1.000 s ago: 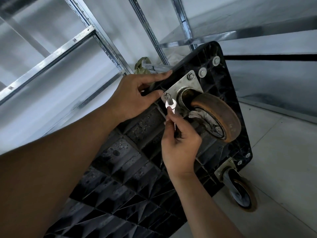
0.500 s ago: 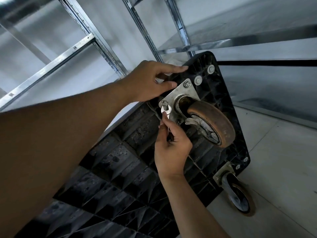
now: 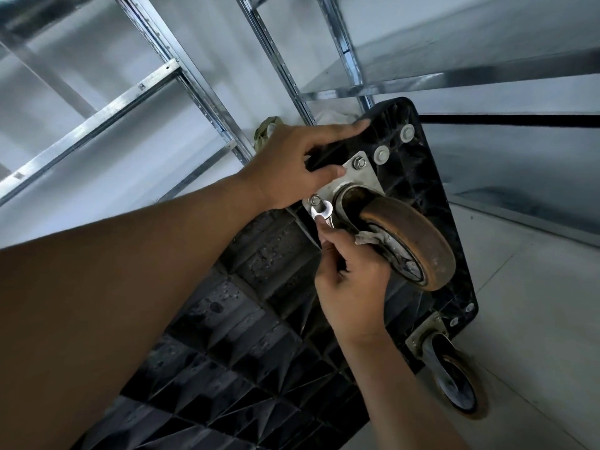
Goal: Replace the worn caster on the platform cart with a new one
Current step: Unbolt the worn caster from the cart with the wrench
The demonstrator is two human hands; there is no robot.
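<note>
Fingers (image 3: pixel 329 237) of the right hand (image 3: pixel 354 287) are curling tightly round the shank of a small silver wrench (image 3: pixel 322 212), pinching it close to its head. From my end of the feed, I am watching the wrench's open end sitting right against the nut (image 3: pixel 315 200) at the lower left corner of the mounting plate (image 3: pixel 363 177). I am not able to tell whether it is fully seated on that nut.

The left hand (image 3: pixel 292 167) is bracing against the cart (image 3: pixel 246 319) and holding nothing. Its index finger is stretching straight along the cart's upper edge and its thumb is touching the plate's left edge. Its other fingers are hiding from me behind the edge.

The cart is standing tipped up with its black ribbed underside facing me, and its upper end is reaching toward the metal shelving (image 3: pixel 201 89) behind it. The worn caster (image 3: pixel 412 241) is sitting bolted near the cart's upper corner, with its brown tread sticking out just beside the right hand. A second nut (image 3: pixel 358 163) is showing at the plate's top corner. Two washered bolts (image 3: pixel 381 154) are sitting just beyond it in the black plastic.

Down at the cart's lower corner, a second caster (image 3: pixel 451 375) is resting on the pale floor (image 3: pixel 535 319).
</note>
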